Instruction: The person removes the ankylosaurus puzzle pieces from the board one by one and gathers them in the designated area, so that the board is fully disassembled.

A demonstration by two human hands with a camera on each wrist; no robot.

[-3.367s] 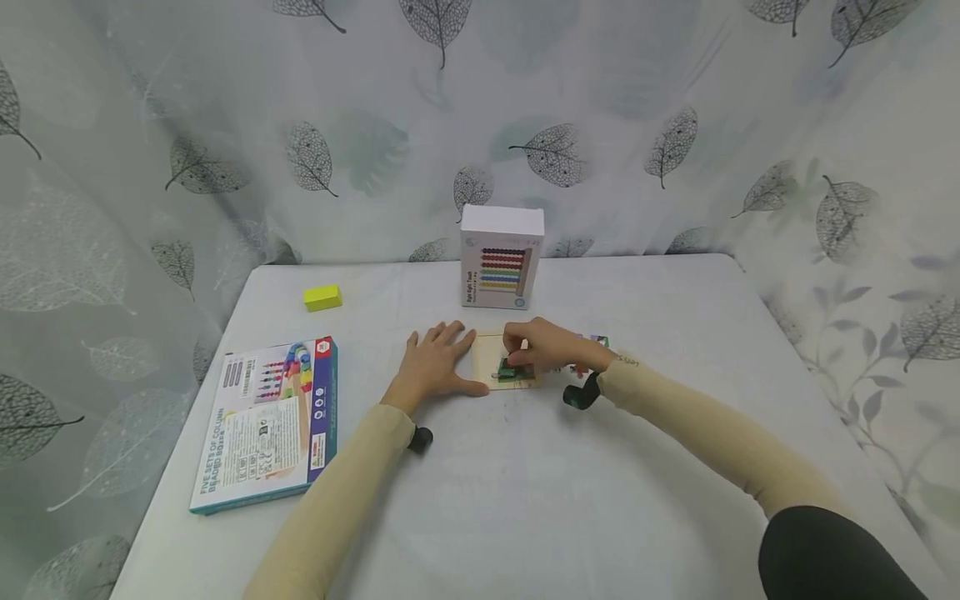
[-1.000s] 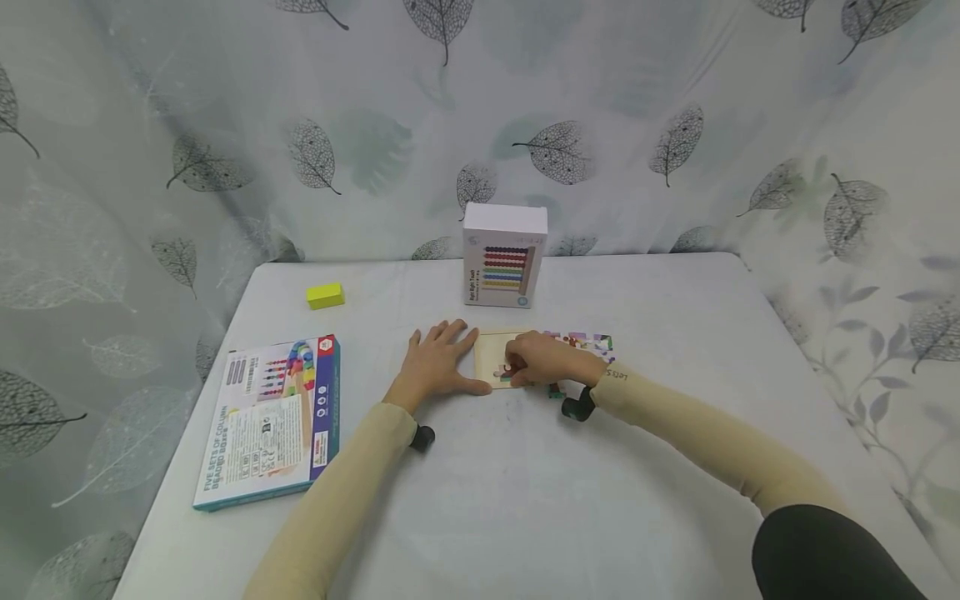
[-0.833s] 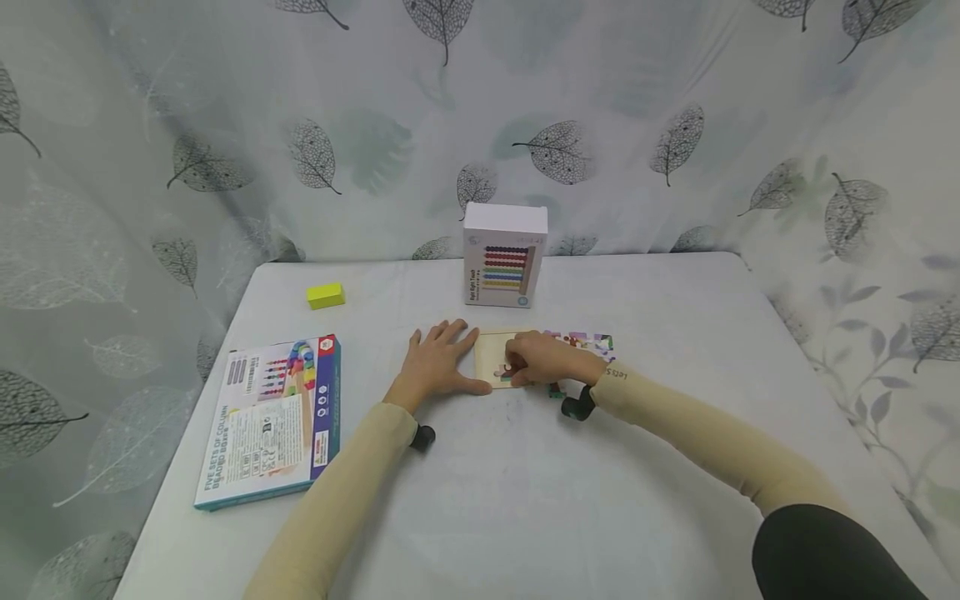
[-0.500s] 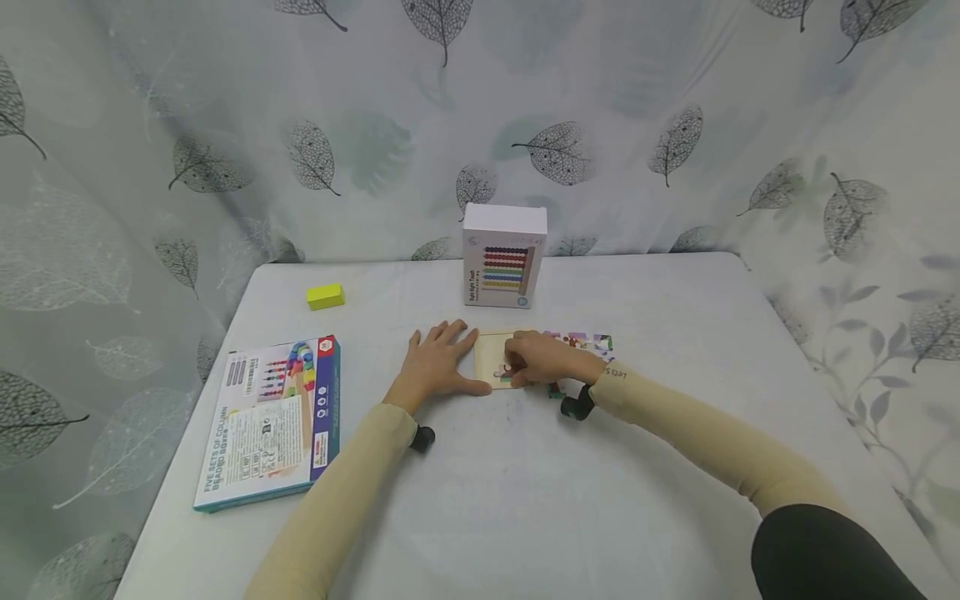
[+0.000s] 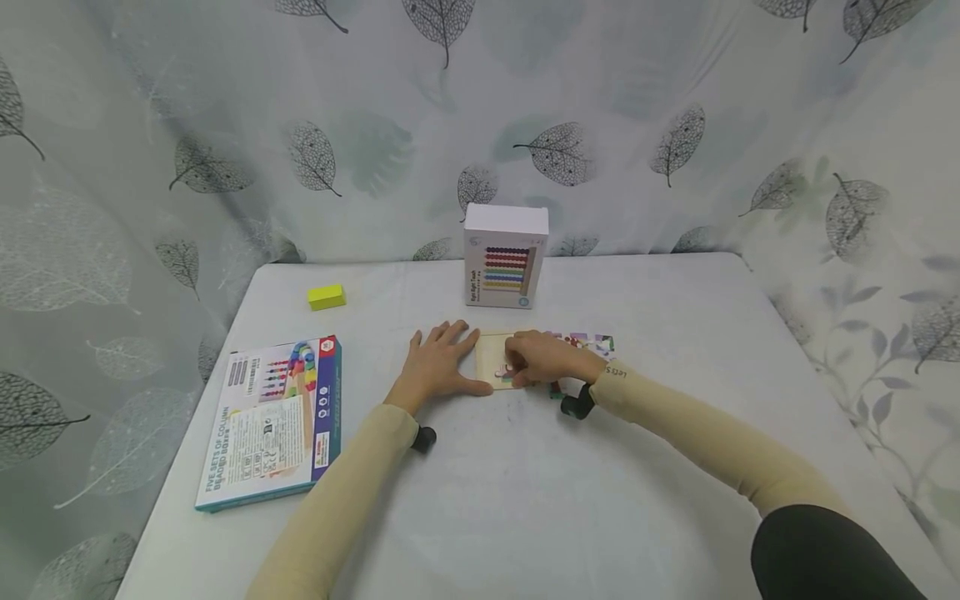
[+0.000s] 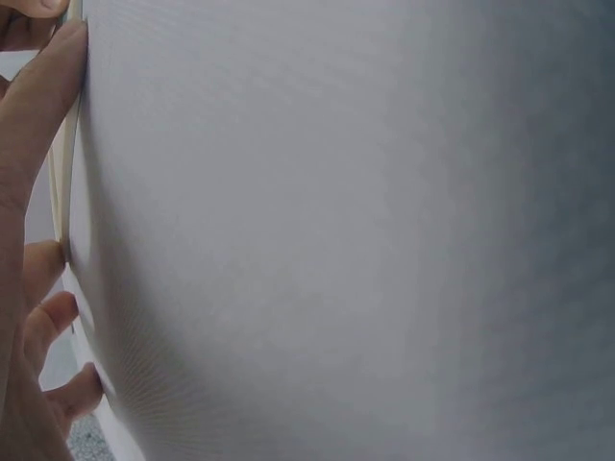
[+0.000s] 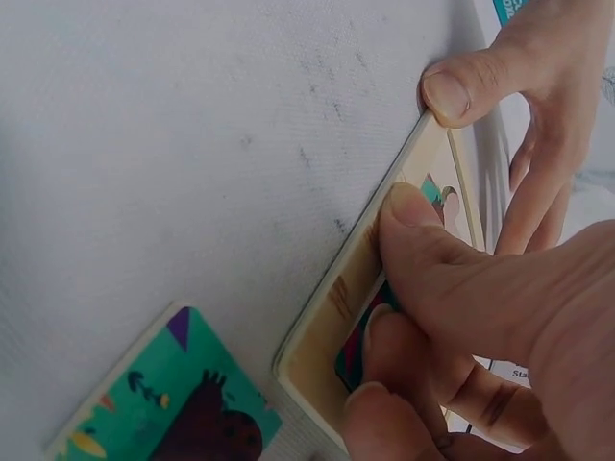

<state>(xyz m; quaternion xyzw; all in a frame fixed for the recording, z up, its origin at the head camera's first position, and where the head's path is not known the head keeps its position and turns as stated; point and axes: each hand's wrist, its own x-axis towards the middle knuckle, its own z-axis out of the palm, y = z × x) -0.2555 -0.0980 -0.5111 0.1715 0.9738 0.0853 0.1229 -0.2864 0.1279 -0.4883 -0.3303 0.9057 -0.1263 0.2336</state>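
Note:
A shallow wooden puzzle tray [image 5: 489, 343] lies mid-table. My left hand [image 5: 433, 367] rests at its left side with fingers spread, thumb and forefinger touching the tray's edge. Over the tray's right part is my right hand [image 5: 551, 357], fingers curled down. In the right wrist view its thumb and fingertips pinch at a dark teal and red puzzle piece [image 7: 351, 360] inside the tray, mostly hidden by the fingers. Beside its thumb another printed patch [image 7: 432, 189] shows in the tray. A loose teal puzzle piece [image 7: 192, 403] lies outside the tray, near the right hand.
More puzzle pieces [image 5: 602, 343] lie right of the tray, partly behind the right hand. A white abacus-picture box [image 5: 504, 258] stands behind it. At left are a flat beaded-toy box [image 5: 270, 425] and a yellow block [image 5: 326, 297].
About three seconds ago the right hand held a green piece tilted over the tray. Now it sits lower, fingers down in the tray. Over the last second both hands stay practically still.

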